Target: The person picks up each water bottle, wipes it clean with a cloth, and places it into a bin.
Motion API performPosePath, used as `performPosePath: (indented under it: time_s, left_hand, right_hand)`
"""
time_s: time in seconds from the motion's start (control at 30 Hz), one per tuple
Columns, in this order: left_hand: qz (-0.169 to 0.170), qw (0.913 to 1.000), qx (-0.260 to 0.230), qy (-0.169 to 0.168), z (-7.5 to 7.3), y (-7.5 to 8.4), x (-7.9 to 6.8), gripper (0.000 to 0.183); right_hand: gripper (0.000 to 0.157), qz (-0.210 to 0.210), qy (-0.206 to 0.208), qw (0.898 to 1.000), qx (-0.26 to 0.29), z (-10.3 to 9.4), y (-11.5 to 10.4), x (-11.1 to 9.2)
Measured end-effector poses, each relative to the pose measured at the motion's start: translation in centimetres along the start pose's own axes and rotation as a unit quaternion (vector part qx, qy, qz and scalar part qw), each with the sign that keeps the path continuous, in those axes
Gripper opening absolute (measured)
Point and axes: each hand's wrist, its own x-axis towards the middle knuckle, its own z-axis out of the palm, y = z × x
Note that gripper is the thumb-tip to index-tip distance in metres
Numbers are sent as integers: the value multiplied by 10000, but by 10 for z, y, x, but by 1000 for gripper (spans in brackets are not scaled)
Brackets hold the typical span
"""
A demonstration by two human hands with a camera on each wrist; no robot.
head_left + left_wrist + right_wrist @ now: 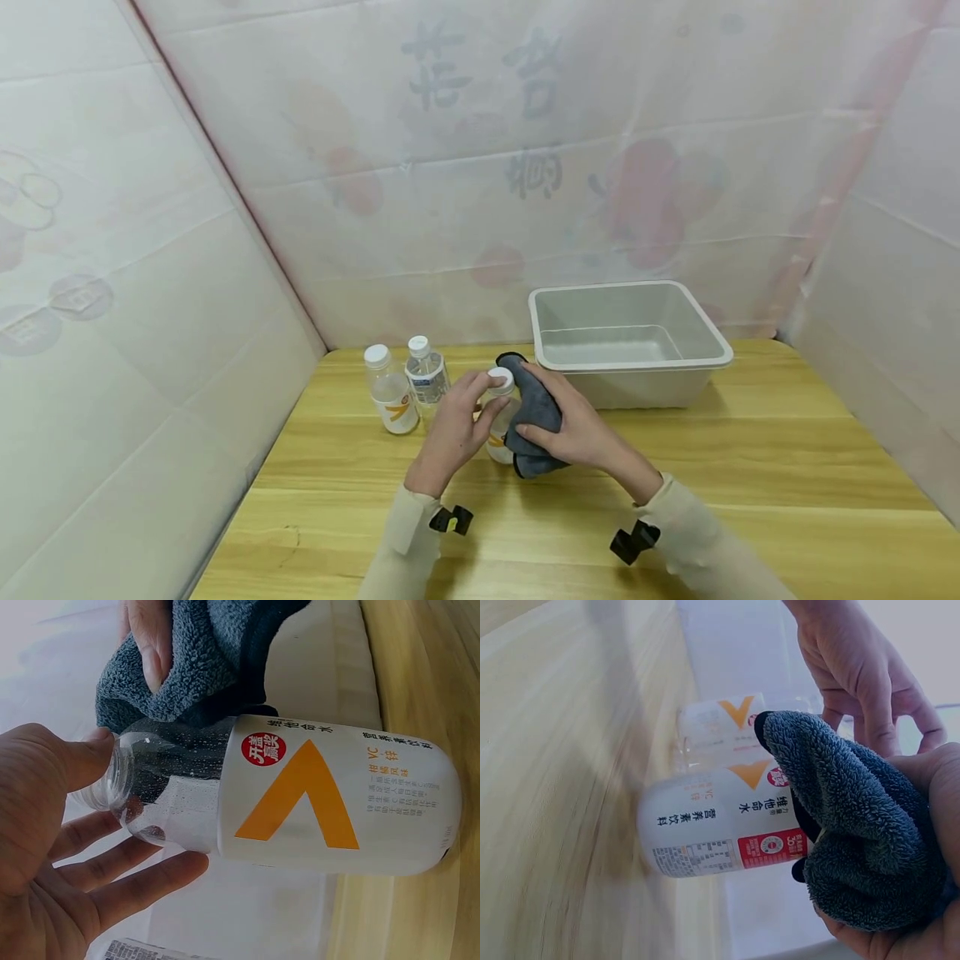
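My left hand point(453, 425) grips a clear plastic bottle point(300, 795) by its neck, just below the white cap point(501, 379). The bottle stands upright on the wooden table, its white label marked with an orange V shape and a red circle. In my right hand point(581, 425) is a bunched dark grey towel point(538, 412) with black edging, held up against the bottle's right side. Seen from the right wrist, the towel point(862, 832) covers the bottle's upper part, while its label point(712, 817) shows below.
Left of my left hand stand a similar white-labelled bottle point(393, 400) and a clear bottle point(426, 375) with a white cap. Behind the right hand, a light grey plastic bin point(630, 387) sits near the table's back edge. Printed sheeting point(465, 208) hangs behind the table point(787, 500).
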Motion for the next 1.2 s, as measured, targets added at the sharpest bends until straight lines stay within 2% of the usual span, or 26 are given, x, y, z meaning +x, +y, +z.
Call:
performPosePath:
  time_s: [0.73, 1.2]
  left_hand:
    - [-90, 9999, -69, -33, 0, -4, -1, 23]
    - [-65, 9999, -99, 1, 0, -4, -1, 23]
  right_hand:
    - [87, -10, -242, 9995, -204, 5, 6, 10]
    - [86, 58, -297, 9995, -90, 5, 5, 10]
